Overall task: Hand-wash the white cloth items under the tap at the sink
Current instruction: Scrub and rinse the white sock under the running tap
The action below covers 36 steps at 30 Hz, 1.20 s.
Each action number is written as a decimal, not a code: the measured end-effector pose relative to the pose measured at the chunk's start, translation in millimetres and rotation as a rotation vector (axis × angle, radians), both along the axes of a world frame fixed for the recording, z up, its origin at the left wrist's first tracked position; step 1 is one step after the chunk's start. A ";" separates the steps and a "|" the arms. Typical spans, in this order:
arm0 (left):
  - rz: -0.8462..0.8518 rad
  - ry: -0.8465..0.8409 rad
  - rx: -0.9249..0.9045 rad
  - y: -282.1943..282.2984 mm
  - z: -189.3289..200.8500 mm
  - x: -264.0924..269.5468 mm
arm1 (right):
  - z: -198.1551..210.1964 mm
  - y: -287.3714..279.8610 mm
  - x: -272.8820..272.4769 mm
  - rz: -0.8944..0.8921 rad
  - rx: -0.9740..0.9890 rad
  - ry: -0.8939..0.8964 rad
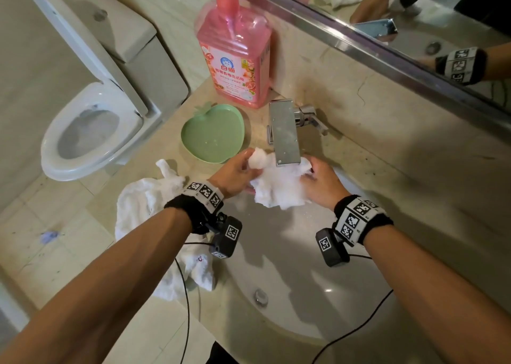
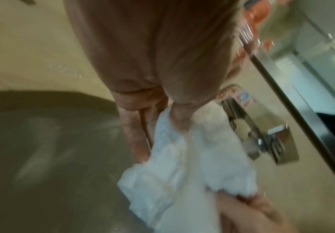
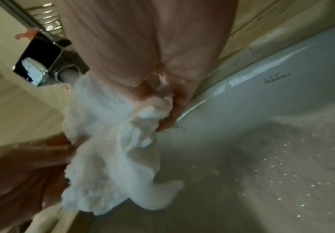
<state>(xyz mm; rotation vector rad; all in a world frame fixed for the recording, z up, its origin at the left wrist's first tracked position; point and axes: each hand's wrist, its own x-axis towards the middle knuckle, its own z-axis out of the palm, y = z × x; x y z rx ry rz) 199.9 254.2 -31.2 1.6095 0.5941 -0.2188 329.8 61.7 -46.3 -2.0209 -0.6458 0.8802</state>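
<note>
A wet white cloth (image 1: 279,186) hangs between both hands over the sink basin (image 1: 290,253), right under the square chrome tap (image 1: 283,131). My left hand (image 1: 237,170) grips the cloth's left end, bunched into a small ball. My right hand (image 1: 318,181) grips its right end. In the left wrist view the cloth (image 2: 192,165) runs from my left hand (image 2: 158,124) down to the other hand. The right wrist view shows the cloth (image 3: 112,149) bunched in my right hand (image 3: 162,107). A second white cloth (image 1: 149,211) lies on the counter left of the basin, partly under my left forearm.
A pink detergent bottle (image 1: 237,56) stands behind the tap by the wall. A green apple-shaped dish (image 1: 213,134) sits left of the tap. A mirror (image 1: 414,17) runs along the wall. A toilet (image 1: 88,120) stands at the left, beyond the counter edge.
</note>
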 end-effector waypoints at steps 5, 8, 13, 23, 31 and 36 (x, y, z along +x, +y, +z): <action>0.162 0.117 -0.408 6.6 11.5 -9.6 | 5.0 7.0 2.3 -0.038 -0.005 -0.042; 0.087 0.148 -0.387 8.2 14.8 -10.1 | 9.3 11.0 2.0 -0.041 -0.015 -0.039; -0.338 0.311 0.212 6.5 3.2 -1.3 | 21.8 13.3 -4.5 0.133 -0.012 0.007; -0.414 0.162 0.560 -4.4 6.6 3.4 | 15.3 12.9 -3.5 0.156 -0.109 0.033; -0.429 0.300 0.442 -11.5 1.1 20.2 | 5.4 18.7 -3.9 0.211 -0.180 -0.381; -0.556 0.234 0.531 -24.4 -15.0 39.2 | 7.6 10.7 2.1 0.190 -0.134 -0.547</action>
